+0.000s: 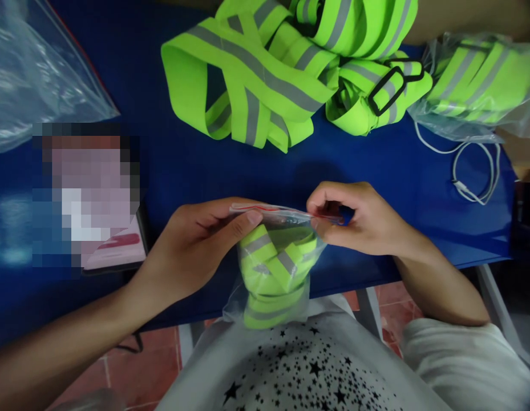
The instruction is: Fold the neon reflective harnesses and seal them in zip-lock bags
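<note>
A clear zip bag (271,297) holding a folded neon-green reflective strap (275,268) hangs at the front edge of the blue table (183,165), over my lap. My left hand (196,245) pinches the bag's top strip at its left end, thumb on top. My right hand (359,220) pinches the same red-lined strip at its right end, fingers curled closed.
A pile of loose neon-green reflective straps (265,74) with a black buckle (387,91) lies at the back. A packed bag of straps (478,85) sits at the far right beside a white cable (474,171). Empty clear bags (29,68) lie top left. A blurred flat item (93,194) rests at left.
</note>
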`<state>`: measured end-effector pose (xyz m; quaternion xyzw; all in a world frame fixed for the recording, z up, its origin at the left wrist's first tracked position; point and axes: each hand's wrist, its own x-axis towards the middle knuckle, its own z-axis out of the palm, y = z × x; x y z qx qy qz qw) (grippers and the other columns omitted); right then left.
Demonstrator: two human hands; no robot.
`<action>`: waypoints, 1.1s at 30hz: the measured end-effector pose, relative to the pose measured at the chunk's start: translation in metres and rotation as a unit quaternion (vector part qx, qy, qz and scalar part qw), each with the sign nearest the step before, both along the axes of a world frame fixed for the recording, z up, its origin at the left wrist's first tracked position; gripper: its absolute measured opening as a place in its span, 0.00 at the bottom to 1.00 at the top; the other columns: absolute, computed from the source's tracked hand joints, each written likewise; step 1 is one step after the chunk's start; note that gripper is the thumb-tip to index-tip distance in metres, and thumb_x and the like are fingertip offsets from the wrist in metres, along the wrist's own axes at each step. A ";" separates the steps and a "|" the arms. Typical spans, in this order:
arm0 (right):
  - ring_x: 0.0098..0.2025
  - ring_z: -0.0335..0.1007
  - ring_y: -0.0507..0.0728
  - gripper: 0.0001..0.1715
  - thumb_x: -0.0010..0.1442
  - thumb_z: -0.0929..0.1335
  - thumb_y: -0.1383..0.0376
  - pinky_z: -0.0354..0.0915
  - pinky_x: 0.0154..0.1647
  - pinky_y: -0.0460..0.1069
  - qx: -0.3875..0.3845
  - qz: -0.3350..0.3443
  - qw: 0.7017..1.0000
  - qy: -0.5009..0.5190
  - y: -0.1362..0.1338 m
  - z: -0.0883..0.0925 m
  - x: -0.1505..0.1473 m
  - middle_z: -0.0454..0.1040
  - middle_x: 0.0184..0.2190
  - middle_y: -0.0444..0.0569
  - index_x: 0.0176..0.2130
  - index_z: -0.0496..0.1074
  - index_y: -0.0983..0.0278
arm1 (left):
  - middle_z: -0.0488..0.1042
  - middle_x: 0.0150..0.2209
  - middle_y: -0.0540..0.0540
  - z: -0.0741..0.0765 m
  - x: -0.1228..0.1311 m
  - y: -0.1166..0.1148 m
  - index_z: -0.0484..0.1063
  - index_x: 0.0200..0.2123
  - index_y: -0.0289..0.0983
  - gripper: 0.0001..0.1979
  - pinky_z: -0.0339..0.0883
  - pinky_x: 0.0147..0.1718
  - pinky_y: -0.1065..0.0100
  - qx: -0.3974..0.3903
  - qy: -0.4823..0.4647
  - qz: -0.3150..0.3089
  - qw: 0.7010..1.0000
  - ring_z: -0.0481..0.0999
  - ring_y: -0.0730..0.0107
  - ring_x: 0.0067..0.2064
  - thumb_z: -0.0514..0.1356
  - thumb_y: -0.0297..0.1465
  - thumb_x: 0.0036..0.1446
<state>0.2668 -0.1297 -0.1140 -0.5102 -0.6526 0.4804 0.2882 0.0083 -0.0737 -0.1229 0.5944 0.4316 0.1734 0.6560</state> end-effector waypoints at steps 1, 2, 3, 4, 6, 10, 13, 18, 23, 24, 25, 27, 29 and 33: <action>0.28 0.62 0.43 0.07 0.57 0.71 0.76 0.59 0.30 0.40 0.008 0.001 1.000 0.002 0.000 0.000 -0.001 0.70 0.28 0.38 0.34 0.71 0.66 | 0.85 0.46 0.58 0.000 0.000 0.000 0.84 0.46 0.50 0.09 0.73 0.49 0.83 0.006 0.002 -0.005 1.000 0.84 0.78 0.48 0.64 0.37 0.69; 0.28 0.61 0.43 0.08 0.56 0.71 0.77 0.58 0.30 0.40 0.015 0.001 1.000 0.005 0.000 -0.001 -0.002 0.69 0.28 0.38 0.33 0.71 0.66 | 0.85 0.47 0.57 0.001 0.000 -0.001 0.84 0.47 0.50 0.09 0.73 0.49 0.81 0.011 0.006 -0.012 1.000 0.84 0.77 0.48 0.64 0.38 0.69; 0.28 0.60 0.43 0.09 0.55 0.71 0.78 0.58 0.29 0.39 0.022 -0.001 1.000 0.007 0.000 -0.001 -0.003 0.69 0.27 0.37 0.32 0.70 0.66 | 0.85 0.47 0.56 0.002 -0.001 -0.001 0.84 0.48 0.49 0.09 0.74 0.49 0.80 0.015 0.013 -0.018 1.000 0.84 0.76 0.48 0.63 0.38 0.69; 0.27 0.60 0.43 0.10 0.54 0.71 0.78 0.58 0.29 0.39 0.025 -0.003 1.000 0.010 0.000 -0.001 -0.004 0.68 0.27 0.37 0.32 0.70 0.66 | 0.85 0.48 0.55 0.002 -0.001 -0.001 0.84 0.49 0.49 0.10 0.74 0.49 0.79 0.019 0.020 -0.021 0.999 0.84 0.75 0.48 0.63 0.38 0.69; 0.28 0.61 0.43 0.08 0.56 0.71 0.77 0.58 0.29 0.39 0.024 -0.005 1.000 0.016 -0.001 -0.001 -0.005 0.69 0.28 0.38 0.33 0.70 0.66 | 0.85 0.47 0.54 0.005 -0.001 -0.002 0.84 0.49 0.48 0.10 0.75 0.49 0.78 0.029 0.034 -0.023 0.999 0.84 0.74 0.48 0.64 0.39 0.68; 0.29 0.63 0.43 0.07 0.58 0.71 0.76 0.61 0.31 0.39 0.018 0.001 0.999 0.029 -0.003 0.001 -0.009 0.71 0.30 0.39 0.36 0.73 0.67 | 0.86 0.45 0.55 0.010 -0.001 -0.002 0.84 0.47 0.48 0.10 0.76 0.46 0.79 0.019 0.035 -0.040 0.998 0.85 0.74 0.47 0.64 0.39 0.68; 0.28 0.61 0.43 0.11 0.54 0.71 0.80 0.59 0.29 0.39 0.019 0.002 0.999 0.044 -0.004 -0.001 -0.012 0.69 0.27 0.37 0.33 0.71 0.66 | 0.86 0.46 0.56 0.011 0.000 -0.002 0.85 0.46 0.48 0.10 0.75 0.48 0.81 -0.007 0.023 -0.062 0.998 0.85 0.75 0.49 0.62 0.38 0.70; 0.27 0.62 0.43 0.07 0.57 0.72 0.76 0.60 0.29 0.39 0.024 0.014 0.999 0.032 -0.005 -0.006 -0.012 0.70 0.27 0.37 0.33 0.71 0.66 | 0.86 0.45 0.53 0.011 0.001 -0.002 0.84 0.47 0.45 0.11 0.74 0.46 0.81 -0.018 0.023 -0.066 0.997 0.85 0.75 0.48 0.62 0.39 0.70; 0.24 0.59 0.42 0.04 0.63 0.74 0.67 0.58 0.26 0.39 0.107 0.011 0.994 -0.004 -0.007 -0.008 -0.016 0.68 0.23 0.36 0.37 0.75 0.66 | 0.86 0.43 0.52 0.009 -0.002 -0.003 0.84 0.47 0.45 0.11 0.75 0.43 0.80 -0.019 0.005 -0.071 0.997 0.85 0.74 0.44 0.63 0.38 0.69; 0.23 0.58 0.42 0.04 0.63 0.74 0.67 0.57 0.25 0.39 0.122 0.004 0.992 -0.008 -0.007 -0.009 -0.017 0.67 0.22 0.36 0.36 0.76 0.66 | 0.86 0.42 0.52 0.009 -0.002 -0.003 0.84 0.47 0.44 0.11 0.75 0.42 0.80 -0.018 0.007 -0.072 0.997 0.85 0.74 0.44 0.63 0.38 0.69; 0.22 0.58 0.42 0.05 0.63 0.74 0.67 0.57 0.24 0.39 0.131 0.000 0.991 -0.010 -0.007 -0.010 -0.017 0.67 0.21 0.36 0.36 0.76 0.66 | 0.86 0.41 0.52 0.009 -0.002 -0.002 0.84 0.47 0.44 0.11 0.75 0.41 0.80 -0.018 0.008 -0.073 0.997 0.85 0.73 0.43 0.63 0.38 0.69; 0.22 0.59 0.42 0.06 0.63 0.75 0.67 0.56 0.23 0.39 0.130 -0.002 0.992 -0.004 -0.007 -0.012 -0.017 0.68 0.21 0.36 0.36 0.76 0.66 | 0.86 0.42 0.51 0.008 -0.002 0.001 0.85 0.47 0.43 0.11 0.75 0.43 0.78 -0.026 0.004 -0.080 0.996 0.85 0.72 0.45 0.62 0.38 0.69; 0.22 0.59 0.41 0.07 0.63 0.76 0.67 0.55 0.22 0.39 0.120 0.002 0.993 0.011 -0.006 -0.013 -0.015 0.67 0.21 0.35 0.36 0.76 0.66 | 0.86 0.44 0.50 0.006 -0.002 0.004 0.84 0.47 0.42 0.12 0.76 0.48 0.75 -0.042 -0.008 -0.094 0.995 0.84 0.70 0.47 0.60 0.37 0.70; 0.21 0.59 0.41 0.07 0.63 0.75 0.67 0.55 0.23 0.39 0.117 0.017 0.993 0.024 -0.006 -0.016 -0.012 0.65 0.20 0.35 0.34 0.75 0.66 | 0.86 0.45 0.48 0.005 -0.002 0.004 0.85 0.47 0.43 0.14 0.77 0.50 0.70 -0.035 -0.013 -0.090 0.995 0.85 0.65 0.49 0.59 0.39 0.70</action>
